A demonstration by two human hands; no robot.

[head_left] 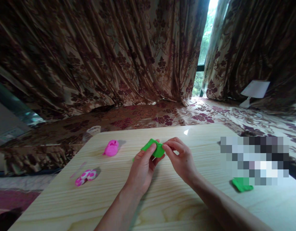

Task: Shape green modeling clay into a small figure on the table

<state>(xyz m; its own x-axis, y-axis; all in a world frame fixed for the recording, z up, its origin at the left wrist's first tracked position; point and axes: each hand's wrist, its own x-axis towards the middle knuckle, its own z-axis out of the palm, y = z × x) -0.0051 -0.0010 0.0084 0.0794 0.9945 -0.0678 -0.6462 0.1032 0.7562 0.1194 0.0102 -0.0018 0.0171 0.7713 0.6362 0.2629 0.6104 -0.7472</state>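
Observation:
A flattened piece of green modelling clay (pixel 158 151) is held up above the middle of the table. My left hand (pixel 144 163) is closed around its left part, with the thumb pressed on top and the fingers underneath. My right hand (pixel 181 155) pinches the right edge of the clay between thumb and index finger. A small green bit peeks out by the left hand's knuckles. To the left of both hands lies a pink clay shape like a little shoe (pixel 111 148). Nearer to me is a group of pink-and-white rounded clay pieces (pixel 85 177).
The light wood table (pixel 109 199) has rounded far corners. Another green clay piece (pixel 242 184) lies at the right, beside a pixelated area. A thin pinkish strip (pixel 78 169) sits on the left. Beyond are a clear plastic container (pixel 92 132), a white lamp (pixel 255 89) and patterned curtains (pixel 128 48).

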